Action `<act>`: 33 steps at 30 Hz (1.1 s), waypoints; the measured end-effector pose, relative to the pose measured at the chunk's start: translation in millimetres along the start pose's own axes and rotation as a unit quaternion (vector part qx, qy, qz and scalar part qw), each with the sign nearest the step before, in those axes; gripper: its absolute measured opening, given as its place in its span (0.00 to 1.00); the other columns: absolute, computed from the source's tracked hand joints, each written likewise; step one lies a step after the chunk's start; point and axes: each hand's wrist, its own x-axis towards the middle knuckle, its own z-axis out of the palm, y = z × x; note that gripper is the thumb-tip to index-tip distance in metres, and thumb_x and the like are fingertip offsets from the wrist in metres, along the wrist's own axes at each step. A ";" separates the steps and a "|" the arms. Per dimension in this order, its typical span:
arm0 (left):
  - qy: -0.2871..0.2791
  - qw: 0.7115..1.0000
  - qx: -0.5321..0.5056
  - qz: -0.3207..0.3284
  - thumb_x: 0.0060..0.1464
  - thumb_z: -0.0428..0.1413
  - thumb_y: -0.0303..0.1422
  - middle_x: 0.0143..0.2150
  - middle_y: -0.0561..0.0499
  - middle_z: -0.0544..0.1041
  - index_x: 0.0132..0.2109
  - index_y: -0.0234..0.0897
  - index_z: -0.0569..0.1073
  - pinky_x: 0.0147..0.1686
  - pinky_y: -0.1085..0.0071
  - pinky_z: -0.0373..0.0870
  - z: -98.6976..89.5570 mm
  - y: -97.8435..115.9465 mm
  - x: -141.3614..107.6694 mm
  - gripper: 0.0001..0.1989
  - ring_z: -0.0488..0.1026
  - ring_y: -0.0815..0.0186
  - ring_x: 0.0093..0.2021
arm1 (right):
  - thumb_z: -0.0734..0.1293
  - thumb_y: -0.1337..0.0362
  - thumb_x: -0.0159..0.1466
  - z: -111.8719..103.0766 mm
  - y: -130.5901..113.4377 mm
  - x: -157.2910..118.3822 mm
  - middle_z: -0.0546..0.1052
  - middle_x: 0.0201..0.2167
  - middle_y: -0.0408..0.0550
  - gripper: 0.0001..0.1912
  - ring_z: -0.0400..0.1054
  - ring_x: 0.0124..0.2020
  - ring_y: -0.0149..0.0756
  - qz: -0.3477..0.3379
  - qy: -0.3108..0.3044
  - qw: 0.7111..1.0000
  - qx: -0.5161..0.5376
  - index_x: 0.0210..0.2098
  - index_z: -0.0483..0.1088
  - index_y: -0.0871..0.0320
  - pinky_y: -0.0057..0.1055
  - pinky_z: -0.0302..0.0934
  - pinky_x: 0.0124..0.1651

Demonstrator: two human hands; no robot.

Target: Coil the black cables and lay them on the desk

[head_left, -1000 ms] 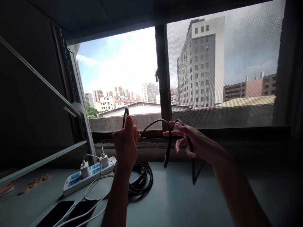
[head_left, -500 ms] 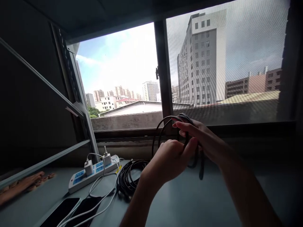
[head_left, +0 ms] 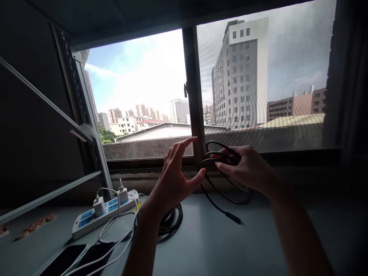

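Left hand: the left hand (head_left: 174, 180) is spread wide and holds nothing, forefinger stretched out toward the window post (head_left: 190, 88), thumb pointing right. Thumb tip just beside the nearest cable loop; cannot tell whether the two touch.
Right hand: the right hand (head_left: 248, 166) is closed on a bundle of black cable (head_left: 219, 143), thumb on the near side, fingers mostly hidden behind.
Black cable: held up in front of the window sill, right of the left hand. Several loose loops stick out left of the grip; larger ones hang below it.
Cable end: a straight dark connector (head_left: 233, 218) hangs below the loops, slanting down to the right; tip slightly blurred.
Second coil: another black coil (head_left: 178, 218) lies on the surface (head_left: 207, 245), partly hidden by the left forearm.
Power strip: white strip with blue socket panels (head_left: 107, 211), left of the coil, set at a slant. Two white chargers (head_left: 99, 206) stand plugged into it.
White cords: thin white cords (head_left: 116, 251) run loosely over two dark flat devices (head_left: 64, 258), near the strip.
Far left: small brown pieces (head_left: 37, 226), too blurred to name.
Rack: pale metal uprights and braces (head_left: 93, 130) beside the window.
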 end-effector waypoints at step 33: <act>-0.227 0.804 -0.320 -0.447 0.51 0.45 0.45 0.17 0.48 0.71 0.20 0.33 0.70 0.18 0.70 0.67 72.9 -35.9 -1.9 0.23 0.70 0.64 0.14 | 0.66 0.64 0.55 9.3 -35.7 -8.2 0.50 0.13 0.35 0.20 0.42 0.15 0.23 -0.051 0.074 0.980 0.178 0.14 0.52 0.59 0.21 0.37 0.16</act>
